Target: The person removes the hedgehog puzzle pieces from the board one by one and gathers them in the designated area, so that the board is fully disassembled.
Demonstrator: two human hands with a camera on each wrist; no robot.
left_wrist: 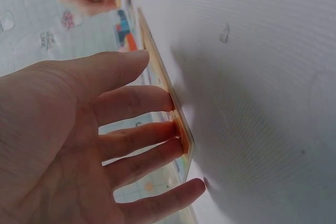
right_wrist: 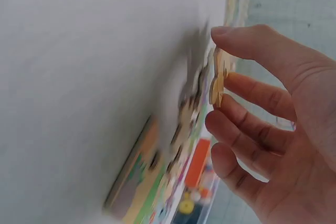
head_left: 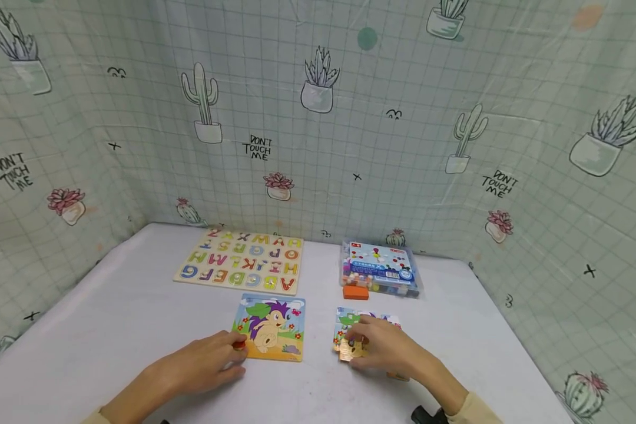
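The left hand [head_left: 204, 362] rests its fingertips on the lower left edge of a hedgehog picture board [head_left: 275, 330]. In the left wrist view its fingers [left_wrist: 136, 106] are fairly straight along the board's rim. The right hand [head_left: 387, 347] pinches a jigsaw piece [right_wrist: 218, 80] between thumb and fingers, tilted on edge above the table. Beneath and behind that hand lies a second hedgehog puzzle [head_left: 341, 318], partly hidden by it. Gaps and raised pieces show on this puzzle in the right wrist view. A loose piece [head_left: 398, 376] lies under the right wrist.
Behind the left board lies a wooden alphabet board [head_left: 238, 262] with colourful letters. A clear plastic box [head_left: 380, 268] of coloured parts stands at the back right, with an orange block [head_left: 355, 292] before it. A patterned cloth [head_left: 318, 159] hangs behind the white table [head_left: 138, 282].
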